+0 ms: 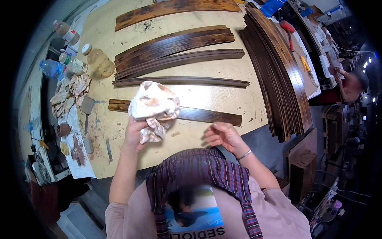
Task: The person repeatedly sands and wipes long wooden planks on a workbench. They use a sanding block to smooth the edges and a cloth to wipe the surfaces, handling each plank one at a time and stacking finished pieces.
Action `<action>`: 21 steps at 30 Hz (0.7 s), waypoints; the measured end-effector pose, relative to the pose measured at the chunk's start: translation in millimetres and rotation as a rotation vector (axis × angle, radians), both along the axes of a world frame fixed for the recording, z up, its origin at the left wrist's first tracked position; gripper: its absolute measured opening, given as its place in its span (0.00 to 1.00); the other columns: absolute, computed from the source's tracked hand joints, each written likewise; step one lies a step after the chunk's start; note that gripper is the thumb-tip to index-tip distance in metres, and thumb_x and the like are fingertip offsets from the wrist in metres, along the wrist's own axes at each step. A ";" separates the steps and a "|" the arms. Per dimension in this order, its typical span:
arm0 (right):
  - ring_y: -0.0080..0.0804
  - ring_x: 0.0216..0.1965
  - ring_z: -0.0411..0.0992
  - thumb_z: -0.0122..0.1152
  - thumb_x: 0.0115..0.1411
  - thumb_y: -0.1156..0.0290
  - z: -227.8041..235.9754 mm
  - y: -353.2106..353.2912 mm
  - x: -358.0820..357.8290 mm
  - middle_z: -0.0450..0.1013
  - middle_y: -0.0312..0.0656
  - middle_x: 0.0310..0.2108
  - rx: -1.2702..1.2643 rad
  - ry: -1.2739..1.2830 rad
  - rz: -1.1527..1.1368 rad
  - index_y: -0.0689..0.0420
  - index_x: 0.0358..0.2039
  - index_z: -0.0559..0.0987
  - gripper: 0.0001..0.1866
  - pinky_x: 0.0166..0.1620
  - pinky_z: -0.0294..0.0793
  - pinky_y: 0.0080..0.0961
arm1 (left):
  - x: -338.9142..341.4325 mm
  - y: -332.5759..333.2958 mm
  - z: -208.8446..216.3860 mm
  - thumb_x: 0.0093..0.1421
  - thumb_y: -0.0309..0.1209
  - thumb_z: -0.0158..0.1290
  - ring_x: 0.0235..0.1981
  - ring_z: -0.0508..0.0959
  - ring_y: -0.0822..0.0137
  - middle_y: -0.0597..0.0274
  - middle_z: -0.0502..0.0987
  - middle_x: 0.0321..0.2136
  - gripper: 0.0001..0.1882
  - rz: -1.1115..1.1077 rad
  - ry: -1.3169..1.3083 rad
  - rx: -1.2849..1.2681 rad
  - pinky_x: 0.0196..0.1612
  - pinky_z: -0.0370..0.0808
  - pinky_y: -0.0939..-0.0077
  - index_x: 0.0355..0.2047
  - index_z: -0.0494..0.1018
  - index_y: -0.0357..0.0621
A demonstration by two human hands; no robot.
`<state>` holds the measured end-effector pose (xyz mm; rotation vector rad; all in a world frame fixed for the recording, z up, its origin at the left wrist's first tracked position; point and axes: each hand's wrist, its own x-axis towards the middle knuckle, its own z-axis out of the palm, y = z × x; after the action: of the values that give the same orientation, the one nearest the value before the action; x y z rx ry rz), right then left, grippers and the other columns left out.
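Observation:
A crumpled white rag [155,104] with brown stains is bunched in my left hand [136,133], whose fingers are closed round its lower side. The rag hangs over a dark brown wooden plank [211,116] lying crosswise on the table [187,149], hiding part of it; whether they touch I cannot tell. Just below the plank's right end is my right hand [225,137], holding nothing, its fingers apart and slightly curled. Farther back lie a narrow dark strip [187,80] and several more brown planks [175,47].
A tall stack of dark planks [274,75] lines the right side, with a red mallet [287,30] and yellow-handled pliers [305,65] beyond. Bottles [99,61], stained rags [65,95] and a scraper [87,106] stand or lie at left. Another person [350,85] is at far right.

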<state>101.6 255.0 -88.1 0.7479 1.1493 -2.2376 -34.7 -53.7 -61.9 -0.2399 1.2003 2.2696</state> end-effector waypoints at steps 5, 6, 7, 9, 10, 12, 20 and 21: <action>0.28 0.35 0.76 0.62 0.58 0.74 40.2 -54.4 -59.1 0.76 0.44 0.36 0.543 0.546 -0.128 0.64 0.50 0.73 0.19 0.48 0.76 0.24 | 9.2 22.0 18.8 0.47 0.12 0.47 0.49 0.78 0.57 0.48 0.74 0.50 0.34 -0.145 0.022 0.009 0.51 0.77 0.67 0.58 0.61 0.30; 0.27 0.36 0.75 0.63 0.57 0.76 49.0 -60.0 -70.1 0.75 0.44 0.36 0.635 0.624 -0.090 0.64 0.51 0.73 0.20 0.48 0.75 0.24 | 9.6 24.5 23.4 0.46 0.13 0.48 0.49 0.78 0.58 0.49 0.74 0.50 0.34 -0.163 0.009 0.027 0.52 0.76 0.68 0.58 0.62 0.29; 0.26 0.37 0.74 0.63 0.56 0.78 53.2 -62.1 -78.3 0.75 0.43 0.37 0.726 0.702 -0.048 0.65 0.51 0.73 0.22 0.49 0.74 0.23 | 9.4 22.6 23.8 0.46 0.13 0.48 0.49 0.78 0.59 0.49 0.74 0.50 0.34 -0.195 0.035 0.026 0.52 0.75 0.69 0.58 0.62 0.29; 0.26 0.42 0.72 0.63 0.55 0.78 50.7 -57.9 -90.6 0.73 0.42 0.39 0.428 0.517 0.048 0.64 0.51 0.73 0.22 0.48 0.74 0.24 | 8.6 16.8 24.3 0.45 0.14 0.49 0.49 0.77 0.61 0.51 0.75 0.50 0.35 -0.258 0.089 0.022 0.52 0.74 0.71 0.58 0.63 0.29; 0.26 0.44 0.71 0.63 0.55 0.78 47.9 -55.8 -93.9 0.72 0.42 0.41 0.284 0.420 0.097 0.64 0.51 0.73 0.22 0.48 0.74 0.24 | 8.4 13.5 23.5 0.45 0.15 0.49 0.49 0.77 0.61 0.51 0.75 0.50 0.35 -0.263 0.102 -0.005 0.52 0.74 0.72 0.58 0.63 0.29; 0.27 0.44 0.70 0.63 0.54 0.79 42.4 -56.9 -96.7 0.71 0.39 0.41 0.360 0.536 0.073 0.62 0.50 0.75 0.21 0.48 0.73 0.24 | 7.3 3.7 21.7 0.44 0.17 0.50 0.50 0.77 0.63 0.52 0.75 0.50 0.35 -0.270 0.127 -0.060 0.51 0.74 0.73 0.58 0.63 0.29; 0.20 0.31 0.71 0.65 0.55 0.71 52.7 -80.8 -108.5 0.72 0.34 0.28 0.722 0.660 -0.052 0.61 0.32 0.79 0.07 0.37 0.71 0.18 | 12.0 -8.5 15.5 0.49 0.21 0.55 0.47 0.77 0.66 0.56 0.77 0.47 0.29 -0.206 0.072 -0.042 0.54 0.70 0.73 0.54 0.68 0.29; 0.19 0.29 0.70 0.64 0.57 0.70 64.8 -78.3 -111.3 0.72 0.33 0.26 0.580 0.585 0.009 0.60 0.31 0.79 0.07 0.35 0.70 0.17 | 13.1 -7.4 16.9 0.49 0.21 0.55 0.45 0.77 0.68 0.58 0.79 0.44 0.26 -0.156 0.098 -0.054 0.51 0.71 0.74 0.51 0.71 0.29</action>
<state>-9.7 176.7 -23.3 0.2710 2.1275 -2.1846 -21.6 -61.0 -44.9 -0.0534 1.2847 2.1372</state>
